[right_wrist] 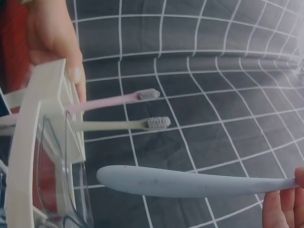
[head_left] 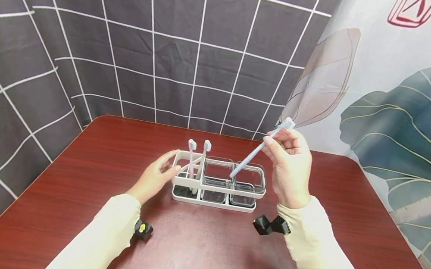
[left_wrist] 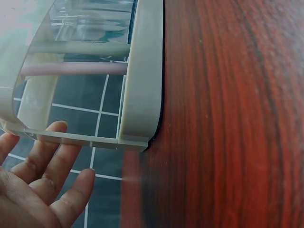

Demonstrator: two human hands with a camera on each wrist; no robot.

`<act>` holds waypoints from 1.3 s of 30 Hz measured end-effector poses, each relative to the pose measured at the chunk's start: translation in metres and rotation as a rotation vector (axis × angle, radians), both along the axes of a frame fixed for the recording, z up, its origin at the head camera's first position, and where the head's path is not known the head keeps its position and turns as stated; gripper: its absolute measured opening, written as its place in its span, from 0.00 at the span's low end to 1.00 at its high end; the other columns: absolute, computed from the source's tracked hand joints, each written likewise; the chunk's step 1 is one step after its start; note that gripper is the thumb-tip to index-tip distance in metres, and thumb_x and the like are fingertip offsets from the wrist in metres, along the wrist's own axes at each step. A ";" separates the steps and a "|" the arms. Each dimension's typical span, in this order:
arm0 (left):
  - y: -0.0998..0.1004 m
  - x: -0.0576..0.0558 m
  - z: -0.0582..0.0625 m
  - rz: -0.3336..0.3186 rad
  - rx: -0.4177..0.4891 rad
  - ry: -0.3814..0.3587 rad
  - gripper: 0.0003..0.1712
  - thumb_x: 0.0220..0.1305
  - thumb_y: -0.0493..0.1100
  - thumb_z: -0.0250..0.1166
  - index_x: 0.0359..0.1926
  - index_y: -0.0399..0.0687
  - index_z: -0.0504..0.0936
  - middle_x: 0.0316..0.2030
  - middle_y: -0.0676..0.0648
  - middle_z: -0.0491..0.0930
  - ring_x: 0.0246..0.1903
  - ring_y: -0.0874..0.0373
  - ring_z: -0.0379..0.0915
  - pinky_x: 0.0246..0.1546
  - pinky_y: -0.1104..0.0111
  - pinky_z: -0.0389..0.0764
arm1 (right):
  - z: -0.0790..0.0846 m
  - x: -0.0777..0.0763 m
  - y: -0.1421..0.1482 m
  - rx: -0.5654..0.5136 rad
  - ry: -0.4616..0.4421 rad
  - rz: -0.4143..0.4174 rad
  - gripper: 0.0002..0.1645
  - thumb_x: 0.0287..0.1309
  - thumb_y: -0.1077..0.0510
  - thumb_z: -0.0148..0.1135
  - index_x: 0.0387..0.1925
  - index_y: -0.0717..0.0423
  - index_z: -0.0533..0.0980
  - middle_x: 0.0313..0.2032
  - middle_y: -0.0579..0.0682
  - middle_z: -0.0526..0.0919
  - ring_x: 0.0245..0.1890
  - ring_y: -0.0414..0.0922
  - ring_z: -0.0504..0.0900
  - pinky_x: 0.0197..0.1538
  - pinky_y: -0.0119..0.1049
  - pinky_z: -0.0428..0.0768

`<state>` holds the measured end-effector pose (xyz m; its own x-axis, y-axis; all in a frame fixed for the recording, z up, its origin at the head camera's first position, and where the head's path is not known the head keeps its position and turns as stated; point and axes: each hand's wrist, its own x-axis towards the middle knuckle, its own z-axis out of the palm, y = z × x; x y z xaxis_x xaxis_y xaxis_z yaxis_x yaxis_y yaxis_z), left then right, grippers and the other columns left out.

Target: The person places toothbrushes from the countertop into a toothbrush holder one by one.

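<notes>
A white toothbrush holder (head_left: pixel 233 191) stands on the table, its left end gripped by my left hand (head_left: pixel 153 178) with the thumb at the front rail and fingers behind. Upright in its left compartment lean a pink toothbrush (right_wrist: pixel 114 101) and a pale green-white toothbrush (right_wrist: pixel 114 125), bristles up. Two clear cups (head_left: pixel 218 167) fill the other compartments. My right hand (head_left: pixel 291 170) pinches a light blue toothbrush (right_wrist: pixel 190 184) close to its head. It slants with bristles up and its handle end lowest, overlapping the cups in the head view and apart from them in the right wrist view.
A dark red wood-grain table (head_left: pixel 91 174) carries the holder. Behind it hangs a dark grey cloth (head_left: pixel 176 57) with a white grid, and at the right a leaf-patterned curtain (head_left: pixel 400 117). Black wrist cameras (head_left: pixel 263 225) are strapped to both sleeves.
</notes>
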<state>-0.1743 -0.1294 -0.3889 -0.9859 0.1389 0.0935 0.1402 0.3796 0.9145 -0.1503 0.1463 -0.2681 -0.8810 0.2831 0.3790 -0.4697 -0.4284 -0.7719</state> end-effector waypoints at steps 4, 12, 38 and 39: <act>-0.001 0.001 0.001 0.000 0.001 0.007 0.31 0.67 0.45 0.61 0.69 0.51 0.65 0.61 0.36 0.72 0.60 0.40 0.69 0.61 0.47 0.68 | 0.000 0.001 -0.010 0.000 0.012 0.004 0.20 0.49 0.82 0.56 0.34 0.56 0.75 0.31 0.50 0.81 0.30 0.40 0.82 0.35 0.31 0.84; -0.002 0.001 0.000 0.000 0.007 -0.004 0.31 0.67 0.46 0.61 0.69 0.52 0.65 0.65 0.38 0.69 0.64 0.39 0.65 0.63 0.45 0.65 | -0.005 0.001 -0.029 0.038 0.058 0.015 0.19 0.50 0.80 0.59 0.34 0.55 0.75 0.31 0.50 0.81 0.31 0.41 0.82 0.37 0.32 0.84; 0.000 0.000 -0.001 0.000 0.008 0.008 0.31 0.67 0.46 0.61 0.69 0.52 0.65 0.54 0.36 0.77 0.57 0.43 0.72 0.58 0.50 0.70 | -0.041 0.001 -0.084 0.369 0.093 0.051 0.13 0.48 0.78 0.64 0.37 0.74 0.71 0.34 0.50 0.81 0.39 0.40 0.84 0.44 0.31 0.81; 0.000 0.000 -0.001 0.003 0.005 0.010 0.31 0.67 0.46 0.61 0.69 0.52 0.66 0.53 0.36 0.78 0.56 0.43 0.73 0.58 0.50 0.71 | -0.043 0.000 -0.085 0.385 0.088 0.048 0.13 0.48 0.78 0.64 0.37 0.74 0.72 0.35 0.52 0.82 0.39 0.40 0.84 0.45 0.31 0.81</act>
